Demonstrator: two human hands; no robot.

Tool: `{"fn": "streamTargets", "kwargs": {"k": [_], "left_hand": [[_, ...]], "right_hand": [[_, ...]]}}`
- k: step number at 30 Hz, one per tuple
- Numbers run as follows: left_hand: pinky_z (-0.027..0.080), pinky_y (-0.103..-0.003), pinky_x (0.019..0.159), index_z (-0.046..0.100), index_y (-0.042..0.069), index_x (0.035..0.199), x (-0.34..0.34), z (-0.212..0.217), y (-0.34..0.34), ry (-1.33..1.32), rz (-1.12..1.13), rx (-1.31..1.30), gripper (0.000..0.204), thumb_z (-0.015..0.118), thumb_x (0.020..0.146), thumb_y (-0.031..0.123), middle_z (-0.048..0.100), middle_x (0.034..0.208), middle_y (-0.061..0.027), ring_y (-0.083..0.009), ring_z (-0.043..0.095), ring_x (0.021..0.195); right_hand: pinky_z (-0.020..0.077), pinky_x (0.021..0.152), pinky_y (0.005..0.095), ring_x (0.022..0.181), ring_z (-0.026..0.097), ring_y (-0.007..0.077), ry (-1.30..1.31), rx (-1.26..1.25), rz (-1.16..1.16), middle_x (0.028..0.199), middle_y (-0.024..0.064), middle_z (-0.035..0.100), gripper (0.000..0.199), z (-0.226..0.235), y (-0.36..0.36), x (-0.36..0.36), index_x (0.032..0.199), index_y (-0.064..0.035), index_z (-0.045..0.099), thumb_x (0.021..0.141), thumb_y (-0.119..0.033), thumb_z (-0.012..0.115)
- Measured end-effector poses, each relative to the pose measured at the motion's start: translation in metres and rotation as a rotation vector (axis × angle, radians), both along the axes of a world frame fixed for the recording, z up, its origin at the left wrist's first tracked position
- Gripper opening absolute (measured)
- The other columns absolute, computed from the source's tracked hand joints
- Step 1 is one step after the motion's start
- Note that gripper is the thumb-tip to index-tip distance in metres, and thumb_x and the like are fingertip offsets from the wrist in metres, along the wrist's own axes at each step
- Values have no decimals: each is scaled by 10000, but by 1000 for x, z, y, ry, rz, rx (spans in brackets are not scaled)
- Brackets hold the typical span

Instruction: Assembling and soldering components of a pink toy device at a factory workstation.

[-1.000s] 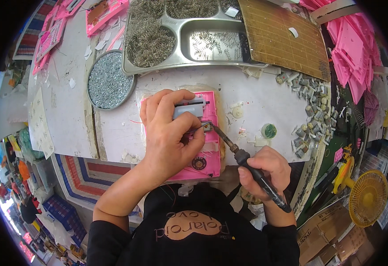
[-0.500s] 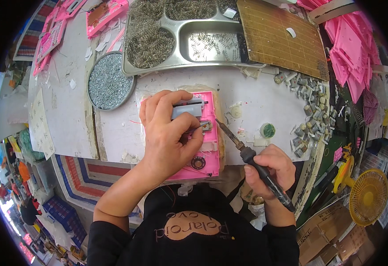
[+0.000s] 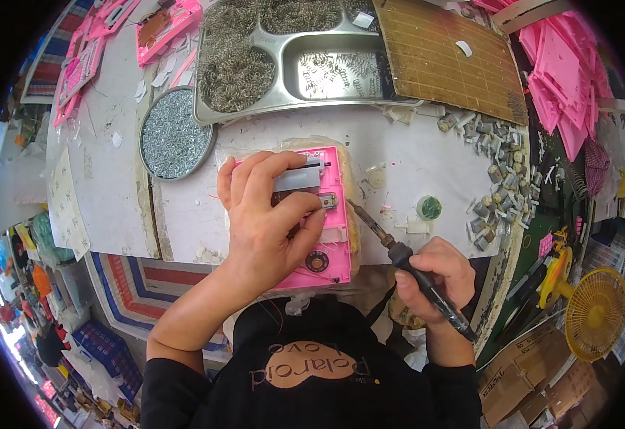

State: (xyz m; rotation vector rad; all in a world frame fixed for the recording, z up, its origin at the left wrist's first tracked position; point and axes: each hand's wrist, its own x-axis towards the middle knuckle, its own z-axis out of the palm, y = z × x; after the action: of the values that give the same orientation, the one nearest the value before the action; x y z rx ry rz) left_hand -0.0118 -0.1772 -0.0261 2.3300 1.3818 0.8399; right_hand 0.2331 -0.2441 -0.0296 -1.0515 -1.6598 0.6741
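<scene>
A pink plastic housing (image 3: 339,268) lies on a pale pad in front of me, with a grey cover piece (image 3: 299,179), a small metal motor (image 3: 329,201) and a round black part (image 3: 317,262) in it. Over its left side rests my left hand (image 3: 264,207); thumb and index finger are pinched together right beside the motor, and what they hold is too small to make out. My right hand (image 3: 441,275) grips a soldering iron (image 3: 427,282) by its black handle. The iron's tip points up and left, just right of the housing and apart from the motor.
A round dish of small metal pieces (image 3: 177,89) stands at left. Behind are a steel tray of springs (image 3: 284,106) and a brown board (image 3: 455,61). Several small motors (image 3: 498,193) and a green-topped round piece (image 3: 429,208) lie right. A yellow fan (image 3: 596,314) stands beyond the table edge.
My left thumb and index finger have shifted slightly, and more of the motor shows. The soldering iron is nearly where it was. The whole view has moved a little.
</scene>
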Motion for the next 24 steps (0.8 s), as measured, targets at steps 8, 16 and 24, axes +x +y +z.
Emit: {"fn": "streamTargets", "kwargs": {"k": [8, 16, 24], "left_hand": [[456, -368, 799, 698, 55, 880, -7, 10, 0, -116, -41, -2, 156, 753, 743, 4, 663, 945, -82, -269, 608, 884], [534, -335, 636, 702, 13, 938, -10, 23, -7, -203, -28, -274, 130, 729, 812, 0, 697, 815, -114, -258, 683, 703], [525, -263, 551, 713, -13, 941, -9, 12, -6, -474, 84, -679, 87, 722, 861, 18, 707, 736, -103, -139, 687, 606]], "right_hand": [[347, 452, 260, 514, 501, 139, 51, -24, -19, 656, 47, 578, 278, -1, 0, 3, 1002, -19, 609, 793, -36, 792], [365, 500, 249, 572, 506, 116, 149, -85, -44, 711, 67, 594, 313, -3, 1, -6, 1048, -1, 592, 817, -51, 796], [534, 720, 270, 802, 661, 180, 222, -251, 48, 897, 93, 669, 483, -1, 21, -38, 1284, -1, 579, 839, -3, 769]]}}
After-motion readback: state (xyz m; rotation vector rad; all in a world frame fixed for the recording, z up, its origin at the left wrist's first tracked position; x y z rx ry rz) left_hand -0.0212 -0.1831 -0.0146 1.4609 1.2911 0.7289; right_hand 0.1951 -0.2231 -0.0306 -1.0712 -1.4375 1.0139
